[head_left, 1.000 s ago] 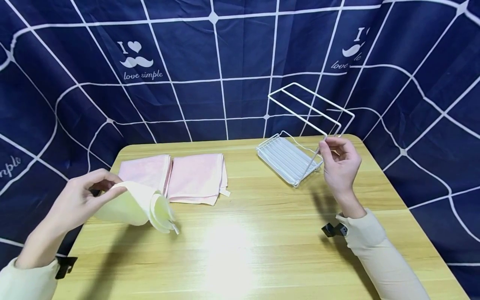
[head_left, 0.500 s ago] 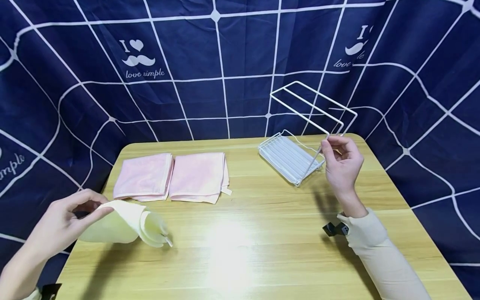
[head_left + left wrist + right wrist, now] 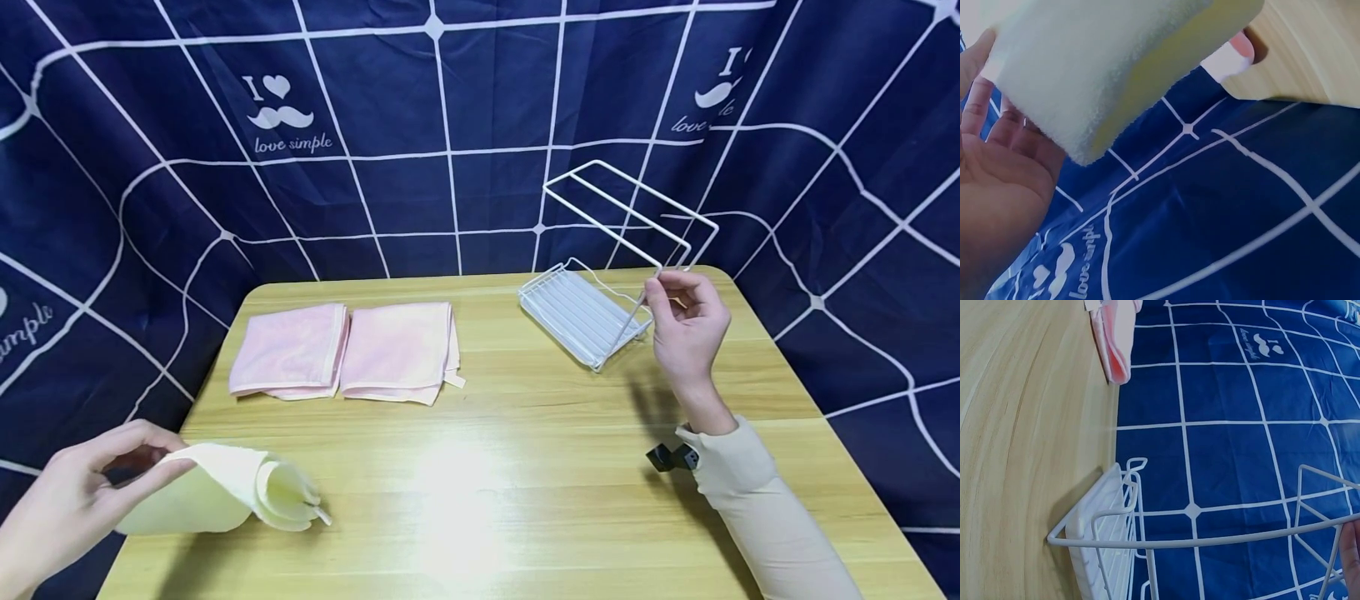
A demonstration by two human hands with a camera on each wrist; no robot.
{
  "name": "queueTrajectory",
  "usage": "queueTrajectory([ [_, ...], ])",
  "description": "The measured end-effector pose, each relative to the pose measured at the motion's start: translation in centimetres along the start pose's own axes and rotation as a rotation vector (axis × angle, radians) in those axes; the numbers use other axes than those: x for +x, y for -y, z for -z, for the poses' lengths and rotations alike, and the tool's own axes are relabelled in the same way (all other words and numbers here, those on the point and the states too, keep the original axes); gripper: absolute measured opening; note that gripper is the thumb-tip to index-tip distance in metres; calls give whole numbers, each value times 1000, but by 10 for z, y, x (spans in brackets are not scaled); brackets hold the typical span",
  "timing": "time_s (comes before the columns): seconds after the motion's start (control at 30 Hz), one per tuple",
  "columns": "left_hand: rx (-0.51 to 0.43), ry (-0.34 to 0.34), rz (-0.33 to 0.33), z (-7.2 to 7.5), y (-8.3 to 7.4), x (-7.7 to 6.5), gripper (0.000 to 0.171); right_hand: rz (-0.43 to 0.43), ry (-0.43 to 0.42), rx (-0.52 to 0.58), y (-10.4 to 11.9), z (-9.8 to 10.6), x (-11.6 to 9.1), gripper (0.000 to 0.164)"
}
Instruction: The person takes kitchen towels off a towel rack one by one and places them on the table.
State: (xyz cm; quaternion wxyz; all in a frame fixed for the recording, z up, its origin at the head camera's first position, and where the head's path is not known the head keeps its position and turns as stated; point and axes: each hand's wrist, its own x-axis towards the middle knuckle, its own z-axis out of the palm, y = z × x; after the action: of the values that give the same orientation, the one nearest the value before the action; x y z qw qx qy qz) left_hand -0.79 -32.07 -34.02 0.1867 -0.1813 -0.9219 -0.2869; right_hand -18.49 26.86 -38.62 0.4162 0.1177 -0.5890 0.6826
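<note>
Between thumb and fingers, my left hand (image 3: 93,492) pinches a pale yellow towel (image 3: 202,492), folded over with a curled edge and a small tag, above the table's front left. The left wrist view shows the fuzzy towel (image 3: 1116,69) hanging from the fingertips. On the right, my right hand (image 3: 688,329) pinches a bar of a white wire rack (image 3: 611,229), which has an open top frame and a white ridged tray (image 3: 581,317) at its base. The right wrist view shows the rack's long bar (image 3: 1222,540) running to the fingers at the right edge.
Two folded pink towels (image 3: 288,350) (image 3: 397,350) lie side by side at the table's back left. A dark blue curtain (image 3: 495,108) with white lines hangs behind and beside the wooden table (image 3: 540,467).
My left hand has drawn the yellow towel down and to the left, away from the pink towels. The right hand stays on the rack; the head view has shifted slightly.
</note>
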Motion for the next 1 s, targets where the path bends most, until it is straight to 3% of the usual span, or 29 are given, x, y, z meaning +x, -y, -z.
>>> queueTrajectory([
  [0.13, 6, 34, -10, 3, 1, -5, 49, 8, -5, -12, 0, 0, 0, 8],
  [0.43, -88, 247, 26, -8, 17, -5, 39, -3, -3, 4, 1, 0, 1, 10],
  [0.7, -48, 289, 10, -23, 30, 20, 32, -7, -2, 11, 1, 0, 1, 11],
  [1.0, -7, 390, 1, -45, 44, 49, 28, -5, 6, 4, 2, 0, 0, 12],
])
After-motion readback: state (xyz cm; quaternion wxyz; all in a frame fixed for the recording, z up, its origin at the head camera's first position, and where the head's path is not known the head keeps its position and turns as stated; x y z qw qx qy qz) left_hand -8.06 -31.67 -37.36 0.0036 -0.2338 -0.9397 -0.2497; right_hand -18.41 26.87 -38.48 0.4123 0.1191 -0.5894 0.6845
